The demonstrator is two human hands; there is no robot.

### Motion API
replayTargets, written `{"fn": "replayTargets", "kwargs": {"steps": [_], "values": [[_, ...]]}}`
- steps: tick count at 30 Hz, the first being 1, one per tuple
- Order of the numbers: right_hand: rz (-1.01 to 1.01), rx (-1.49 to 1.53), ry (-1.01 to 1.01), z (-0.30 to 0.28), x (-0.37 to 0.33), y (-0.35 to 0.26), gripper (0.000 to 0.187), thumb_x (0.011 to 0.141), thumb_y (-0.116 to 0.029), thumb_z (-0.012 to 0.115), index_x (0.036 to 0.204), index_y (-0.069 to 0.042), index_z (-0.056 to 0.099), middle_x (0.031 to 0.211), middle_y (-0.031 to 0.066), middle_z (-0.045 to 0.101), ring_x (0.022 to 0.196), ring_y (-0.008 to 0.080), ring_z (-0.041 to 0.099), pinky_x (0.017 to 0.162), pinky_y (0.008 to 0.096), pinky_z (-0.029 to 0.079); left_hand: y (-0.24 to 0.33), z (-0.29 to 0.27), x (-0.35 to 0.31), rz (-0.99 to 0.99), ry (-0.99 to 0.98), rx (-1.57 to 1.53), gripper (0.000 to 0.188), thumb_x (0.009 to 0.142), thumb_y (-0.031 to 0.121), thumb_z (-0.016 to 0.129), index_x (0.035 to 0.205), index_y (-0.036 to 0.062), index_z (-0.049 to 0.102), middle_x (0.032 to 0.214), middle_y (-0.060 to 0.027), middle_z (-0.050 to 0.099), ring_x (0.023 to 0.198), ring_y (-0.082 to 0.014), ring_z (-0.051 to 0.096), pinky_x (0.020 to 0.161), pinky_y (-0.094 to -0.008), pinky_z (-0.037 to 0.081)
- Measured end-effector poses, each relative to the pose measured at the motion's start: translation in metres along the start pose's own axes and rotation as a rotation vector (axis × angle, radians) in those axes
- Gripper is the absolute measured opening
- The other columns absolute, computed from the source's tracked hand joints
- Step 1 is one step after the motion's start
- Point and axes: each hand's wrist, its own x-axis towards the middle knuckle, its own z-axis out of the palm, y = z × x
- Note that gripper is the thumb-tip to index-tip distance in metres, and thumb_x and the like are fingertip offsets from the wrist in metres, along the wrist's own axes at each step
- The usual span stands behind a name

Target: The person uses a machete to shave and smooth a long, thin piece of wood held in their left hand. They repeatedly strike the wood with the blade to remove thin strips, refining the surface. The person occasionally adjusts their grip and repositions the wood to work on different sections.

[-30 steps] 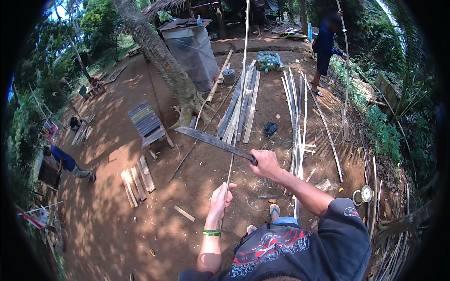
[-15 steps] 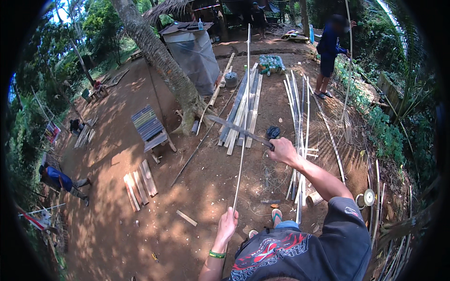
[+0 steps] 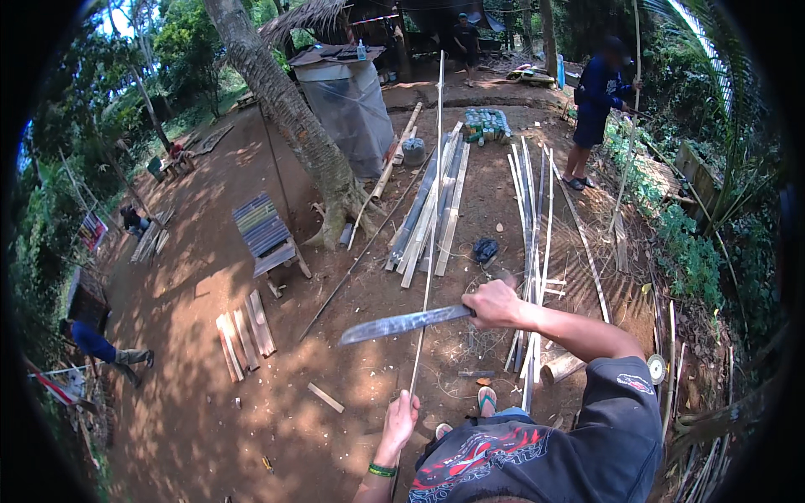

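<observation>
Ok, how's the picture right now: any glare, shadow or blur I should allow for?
Head view: sun and shade dapple the dirt ground; head view: pale sheen along the machete blade, with the right hand looking slightly smeared at the knuckles; head view: deep shade beneath the thatched roof; head view: black fisheye border swallowing the corners.

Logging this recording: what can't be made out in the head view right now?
In the head view:
Long knife: handle mostly hidden by the right grip.
Pale strip: blade covers the crossing, so contact can't be told.
Left forearm: cut off by the lower edge.
Distant person: too small and dim for detail.
</observation>
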Motion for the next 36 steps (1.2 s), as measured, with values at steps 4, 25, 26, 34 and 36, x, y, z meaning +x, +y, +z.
{"fn": "replayTargets", "kwargs": {"steps": [4, 25, 26, 34, 36], "values": [[-0.198, -0.044, -0.02, 0.007, -0.005, -0.008, 0.017, 0.075, -0.023, 0.066, 0.076, -0.007, 0.062, 0.059, 0.0164, 0.062, 0.057, 0.0367, 0.066, 0.055, 0.05, 0.053, -0.017, 0.009, 0.002, 0.371, 0.348, 0.442, 0.043, 0.105, 0.037, 0.044, 0.083, 0.0023, 0.058, 0.059, -0.014, 0.051, 0.052, -0.0263, 0.052, 0.052, -0.0398, 0.04], [0.106, 0.05, -0.046, 0.005, 0.003, 0.039, 0.019, 0.081, -0.025, 0.065, 0.088, -0.008, 0.066, 0.068, 0.0171, 0.066, 0.065, 0.0369, 0.068, 0.066, 0.0504, 0.056, -0.005, 0.028, -0.021, 0.206, 0.466, 0.475, 0.038, 0.098, 0.036, 0.058, 0.085, 0.0004, 0.064, 0.065, -0.0216, 0.058, 0.059, -0.0375, 0.059, 0.056, -0.0451, 0.043], [-0.015, -0.01, -0.103, 0.021, -0.007, 0.031, 0.018, 0.081, -0.026, 0.065, 0.086, -0.009, 0.065, 0.067, 0.0152, 0.066, 0.062, 0.0364, 0.067, 0.064, 0.0505, 0.055, -0.005, 0.025, -0.019, 0.211, 0.474, 0.471, 0.037, 0.098, 0.035, 0.059, 0.085, 0.0005, 0.064, 0.064, -0.0213, 0.058, 0.058, -0.0372, 0.059, 0.055, -0.0449, 0.043], [0.442, -0.092, 0.354, -0.034, 0.02, 0.189, 0.019, 0.081, -0.017, 0.063, 0.076, 0.0, 0.068, 0.066, 0.0197, 0.066, 0.061, 0.0347, 0.068, 0.063, 0.0465, 0.058, -0.028, 0.01, -0.06, 0.248, 0.442, 0.451, 0.029, 0.097, 0.026, 0.062, 0.081, 0.0016, 0.062, 0.056, -0.0135, 0.048, 0.048, -0.0239, 0.046, 0.049, -0.0404, 0.036], [0.336, -0.081, 0.27, -0.025, 0.03, 0.159, 0.018, 0.08, -0.016, 0.062, 0.08, 0.0, 0.068, 0.066, 0.0199, 0.066, 0.063, 0.0363, 0.068, 0.065, 0.0476, 0.058, -0.023, 0.013, -0.059, 0.249, 0.456, 0.439, 0.03, 0.097, 0.024, 0.061, 0.078, 0.0007, 0.059, 0.057, -0.0058, 0.044, 0.052, -0.015, 0.041, 0.049, -0.0353, 0.033]]}}
